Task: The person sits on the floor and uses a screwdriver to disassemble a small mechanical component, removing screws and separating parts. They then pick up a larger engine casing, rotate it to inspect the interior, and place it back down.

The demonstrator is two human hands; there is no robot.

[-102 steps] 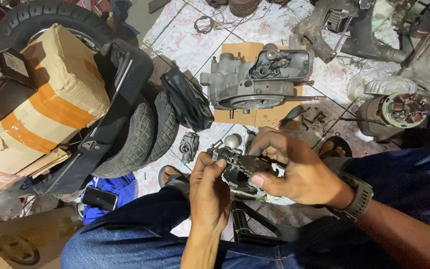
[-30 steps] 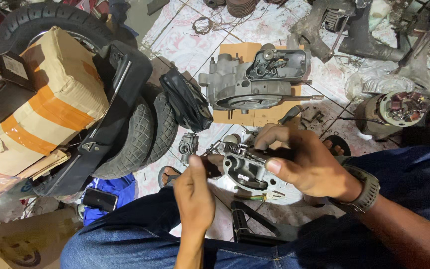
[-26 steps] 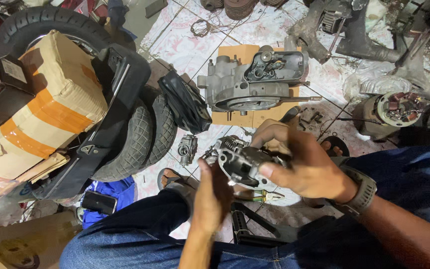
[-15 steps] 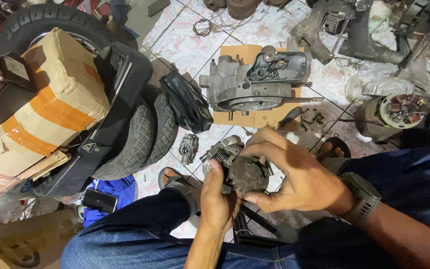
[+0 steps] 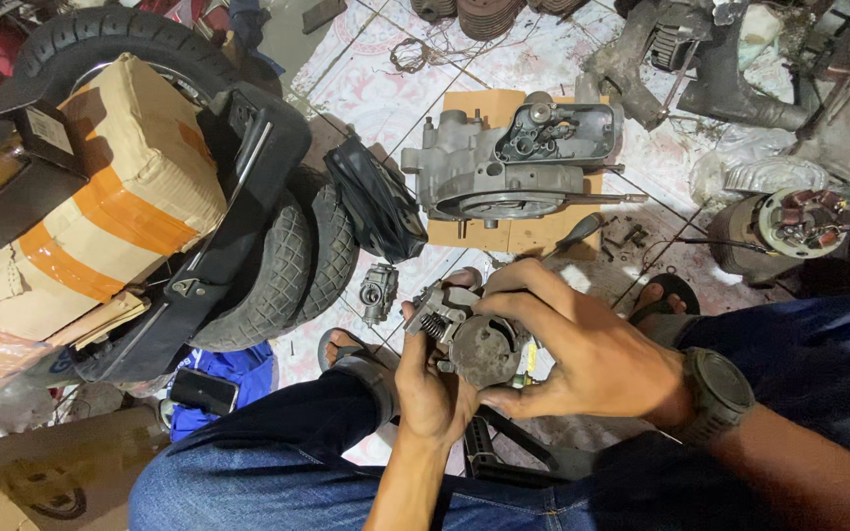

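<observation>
While both sets of fingers curl tight around it, the small grey metal engine part with a round dark face (image 5: 476,342) sits gripped between the left hand (image 5: 432,385) below and the right hand (image 5: 587,352) from the side, above the person's blue-jeaned lap (image 5: 277,462). Beyond this part, on a cardboard sheet (image 5: 528,234), lies a large grey engine casing (image 5: 514,162); left of it lean black tyres (image 5: 302,261).

metal part (image 5: 479,344) half hidden by both hands, cardboard box (image 5: 81,197) cut off at left edge
</observation>
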